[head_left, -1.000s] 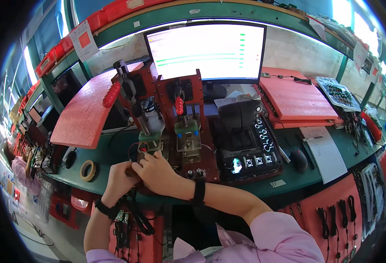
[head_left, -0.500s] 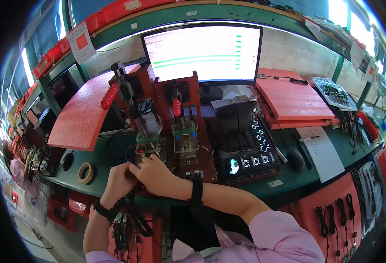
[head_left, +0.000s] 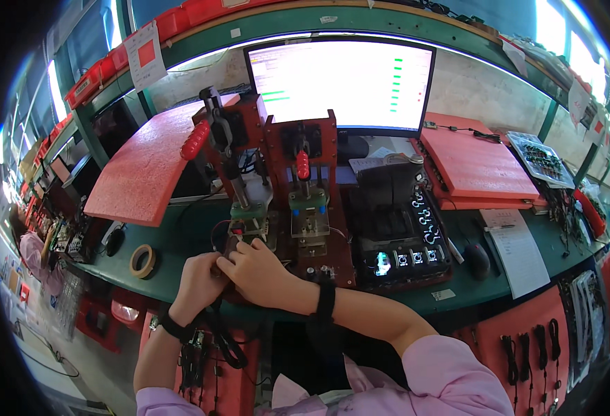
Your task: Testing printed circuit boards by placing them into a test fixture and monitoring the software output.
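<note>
counted one left hand (head_left: 199,283) and one right hand (head_left: 262,276), curled, cannot tell around what, near leftmost of two red presses (head_left: 253,119), one monitor (head_left: 343,87) far.

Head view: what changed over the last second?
Scene slid right in frame, suggesting the camera turned left; the long green lines on the monitor shortened. No visible grasp or release: left hand and right hand stay together at the left clamp fixture.

there are two presses (head_left: 233,166), one lit monitor (head_left: 346,87), one tape roll (head_left: 134,263).
</note>
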Available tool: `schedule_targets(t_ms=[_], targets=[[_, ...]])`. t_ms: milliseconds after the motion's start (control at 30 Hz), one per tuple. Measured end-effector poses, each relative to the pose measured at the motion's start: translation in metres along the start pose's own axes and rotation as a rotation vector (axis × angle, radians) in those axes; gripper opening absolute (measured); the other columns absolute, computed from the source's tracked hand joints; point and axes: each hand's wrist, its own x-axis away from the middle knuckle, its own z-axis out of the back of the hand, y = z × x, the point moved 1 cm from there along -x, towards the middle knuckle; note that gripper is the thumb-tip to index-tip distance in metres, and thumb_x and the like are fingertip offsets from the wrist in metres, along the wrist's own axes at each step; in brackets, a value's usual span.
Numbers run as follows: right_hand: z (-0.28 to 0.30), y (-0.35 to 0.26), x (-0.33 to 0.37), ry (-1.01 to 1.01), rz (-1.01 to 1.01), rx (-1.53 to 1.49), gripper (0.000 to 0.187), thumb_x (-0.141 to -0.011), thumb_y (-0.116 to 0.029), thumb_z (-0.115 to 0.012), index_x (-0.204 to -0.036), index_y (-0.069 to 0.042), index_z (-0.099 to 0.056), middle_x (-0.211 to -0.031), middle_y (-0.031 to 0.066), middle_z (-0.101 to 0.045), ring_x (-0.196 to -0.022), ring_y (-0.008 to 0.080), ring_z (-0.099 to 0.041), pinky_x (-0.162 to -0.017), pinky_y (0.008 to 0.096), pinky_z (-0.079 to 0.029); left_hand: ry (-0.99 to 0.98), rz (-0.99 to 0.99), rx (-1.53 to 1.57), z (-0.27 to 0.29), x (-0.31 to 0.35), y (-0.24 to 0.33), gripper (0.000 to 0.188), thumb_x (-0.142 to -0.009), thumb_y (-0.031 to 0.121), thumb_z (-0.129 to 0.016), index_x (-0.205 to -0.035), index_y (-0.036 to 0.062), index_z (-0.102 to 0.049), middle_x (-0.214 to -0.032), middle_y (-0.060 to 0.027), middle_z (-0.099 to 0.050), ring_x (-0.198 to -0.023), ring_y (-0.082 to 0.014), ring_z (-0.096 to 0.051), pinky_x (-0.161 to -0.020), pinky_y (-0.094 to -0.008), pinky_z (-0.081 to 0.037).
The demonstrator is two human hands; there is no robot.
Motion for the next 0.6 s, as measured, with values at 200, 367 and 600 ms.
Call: schedule_targets(t_ms=[200, 367, 600], targets=[[0.001, 0.000, -0.001, -0.032, -0.008, -0.020, 0.032, -0.066, -0.013, -0.064, -0.094, -0.003, -0.053, -0.076, 0.0086, -0.059, -0.083, 0.0242, -0.055, -0.075, 0.0355, -0.038, 0.003, 0.075, 0.021, 0.002, 0.001, 0.002, 0.010, -0.068, 0.006, -0.064, -0.071, -0.0019, -0.059, -0.060, -0.0171, -0.056, -0.057, -0.0320, -0.059, -0.050, -0.0335, -0.044], [-0.002, -0.001, 0.004, -0.064, -0.051, -0.031, 0.021, -0.066, -0.013, -0.064, -0.083, -0.004, -0.055, -0.079, 0.0075, -0.059, -0.084, 0.0238, -0.053, -0.077, 0.0356, -0.038, 0.016, 0.063, 0.005, 0.003, 0.011, 0.001, 0.011, -0.064, 0.003, -0.065, -0.070, -0.0026, -0.057, -0.065, -0.0162, -0.059, -0.062, -0.0297, -0.060, -0.056, -0.0322, -0.045], [0.005, -0.005, 0.016, 0.021, -0.069, -0.112, 0.015, -0.068, -0.017, -0.061, -0.076, -0.004, -0.058, -0.094, 0.0120, -0.057, -0.095, 0.0259, -0.049, -0.080, 0.0371, -0.036, -0.037, -0.193, -0.491, -0.002, 0.031, 0.030, 0.030, -0.064, 0.013, -0.067, -0.091, 0.0003, -0.061, -0.086, -0.0104, -0.057, -0.087, -0.0278, -0.050, -0.075, -0.0355, -0.040]])
